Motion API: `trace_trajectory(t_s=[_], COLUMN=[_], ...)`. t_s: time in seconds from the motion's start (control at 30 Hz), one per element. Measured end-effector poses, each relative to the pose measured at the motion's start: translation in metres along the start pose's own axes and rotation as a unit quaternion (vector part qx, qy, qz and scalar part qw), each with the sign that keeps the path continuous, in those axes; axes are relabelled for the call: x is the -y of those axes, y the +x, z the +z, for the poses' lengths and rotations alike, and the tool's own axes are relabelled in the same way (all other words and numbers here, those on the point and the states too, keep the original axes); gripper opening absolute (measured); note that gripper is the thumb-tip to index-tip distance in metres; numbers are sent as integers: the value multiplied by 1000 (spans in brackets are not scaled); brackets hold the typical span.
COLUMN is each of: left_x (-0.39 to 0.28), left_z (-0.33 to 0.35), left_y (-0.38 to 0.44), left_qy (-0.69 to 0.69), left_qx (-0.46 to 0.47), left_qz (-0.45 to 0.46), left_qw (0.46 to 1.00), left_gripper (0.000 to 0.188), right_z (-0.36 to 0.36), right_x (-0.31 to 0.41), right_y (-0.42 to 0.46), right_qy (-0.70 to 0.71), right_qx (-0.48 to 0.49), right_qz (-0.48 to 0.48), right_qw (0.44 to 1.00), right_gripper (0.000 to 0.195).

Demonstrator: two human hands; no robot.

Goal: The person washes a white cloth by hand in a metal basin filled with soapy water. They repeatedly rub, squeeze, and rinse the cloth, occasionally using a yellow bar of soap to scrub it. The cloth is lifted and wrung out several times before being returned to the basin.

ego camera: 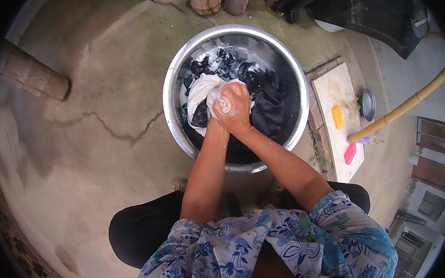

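A round metal basin [301,94] stands on the ground before me, holding dark, sudsy water. Inside it lie wet dark clothes [268,104] and a white cloth [203,90], part of which is bunched up between my hands. My right hand [237,109] is closed around the bunched white cloth near the basin's middle. My left hand [216,118] is pressed against it from the left, mostly hidden behind the cloth and my right hand, so its fingers do not show clearly. Foam floats towards the far side of the basin.
Right of the basin, a pale stone slab [329,89] bears a yellow bar [337,117] and a pink one [350,153]. A bamboo pole [402,109] slants over it, near a small metal bowl [368,104]. Thick bamboo posts [34,76] and a black sheet [364,9] stand around.
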State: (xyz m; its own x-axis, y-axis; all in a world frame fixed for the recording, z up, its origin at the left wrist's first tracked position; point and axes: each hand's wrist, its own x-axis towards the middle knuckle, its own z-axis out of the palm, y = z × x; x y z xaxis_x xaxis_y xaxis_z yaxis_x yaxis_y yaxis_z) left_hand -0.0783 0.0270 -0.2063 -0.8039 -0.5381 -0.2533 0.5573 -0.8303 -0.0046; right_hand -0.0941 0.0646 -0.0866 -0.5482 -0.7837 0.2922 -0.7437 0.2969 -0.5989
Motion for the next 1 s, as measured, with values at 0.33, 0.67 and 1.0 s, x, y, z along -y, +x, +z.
trace_trajectory(t_s=[0.33, 0.67, 1.0], left_x=[-18, -1, 8], left_z=[11, 52, 59], left_y=[-21, -21, -13], left_qy=[-73, 44, 56], left_qx=[18, -202, -151], left_qz=[-149, -31, -18], left_qw=[986, 978, 987], left_gripper=[14, 22, 33], right_z=[-30, 3, 14], right_x=[16, -56, -77], right_y=[-25, 6, 57], right_qy=[34, 257, 100], right_qx=[4, 52, 77], right_qz=[-60, 272, 297], right_qw=[998, 926, 946], right_gripper=[26, 28, 20])
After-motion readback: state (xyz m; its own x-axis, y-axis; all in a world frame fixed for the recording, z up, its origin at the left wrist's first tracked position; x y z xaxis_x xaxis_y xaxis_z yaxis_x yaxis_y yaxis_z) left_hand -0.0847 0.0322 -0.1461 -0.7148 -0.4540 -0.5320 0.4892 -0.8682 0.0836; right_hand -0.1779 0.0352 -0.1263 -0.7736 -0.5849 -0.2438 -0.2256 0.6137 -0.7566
